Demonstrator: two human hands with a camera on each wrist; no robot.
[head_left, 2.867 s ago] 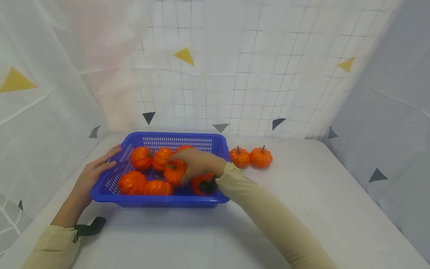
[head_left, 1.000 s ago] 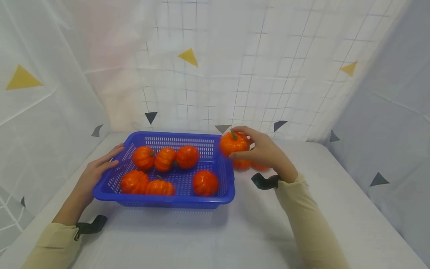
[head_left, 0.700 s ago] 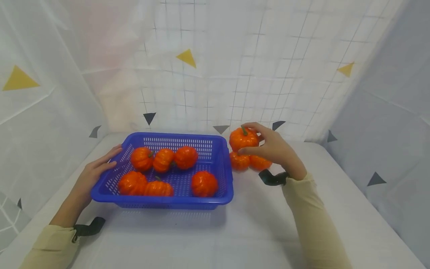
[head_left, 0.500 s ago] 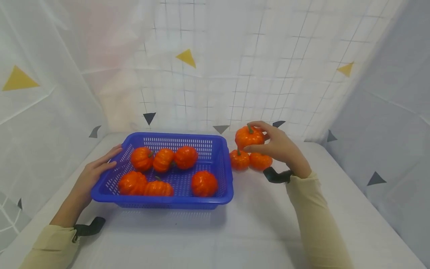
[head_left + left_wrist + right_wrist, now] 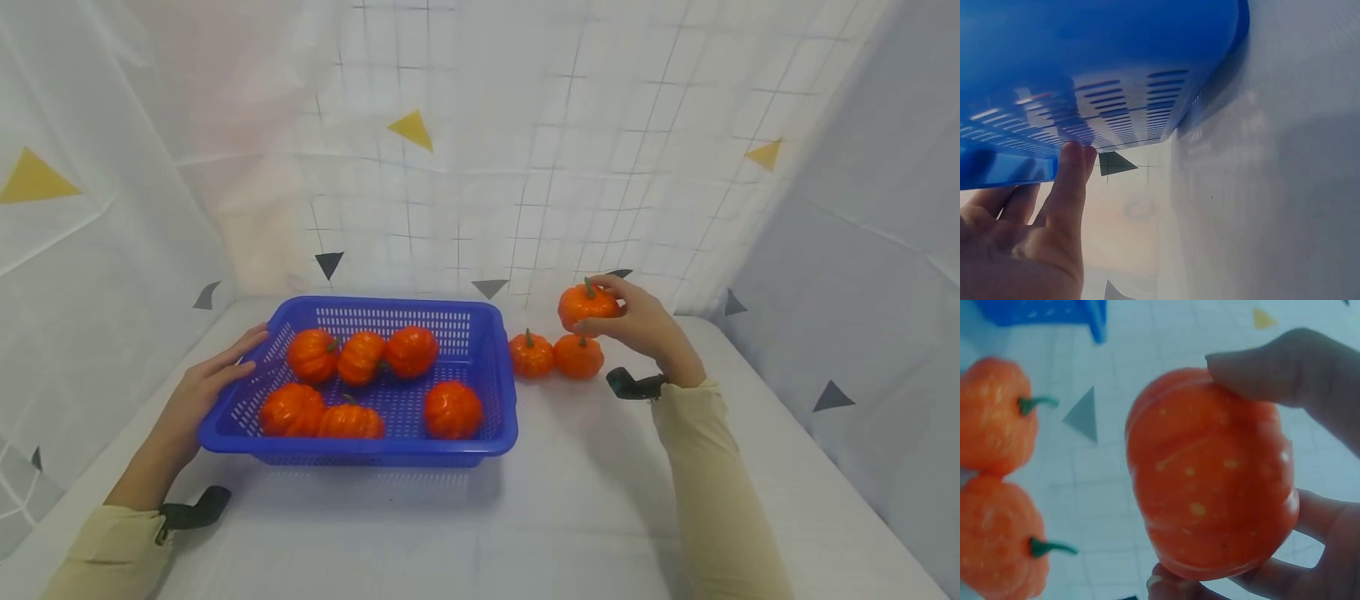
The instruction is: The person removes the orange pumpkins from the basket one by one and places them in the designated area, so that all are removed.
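Observation:
My right hand grips a small, shiny orange pumpkin with a green stem, thumb on one side and fingers on the other. It is held above two similar pumpkins that sit side by side, a left one and a right one. A blue perforated plastic basket is to their left, with several more pumpkins lying in it. At its left end, my left hand holds the basket's rim; in the left wrist view some fingers touch the outer wall from below and others pass over the rim.
White sheeting with grid lines and coloured triangles rises behind and at both sides. The white tabletop extends in front of the basket and to its right. A dark wrist strap sticks out from the right sleeve.
My right hand has taken a pumpkin out of the basket and carried it right, over the left pumpkin to above the right one. The left hand and basket stay put.

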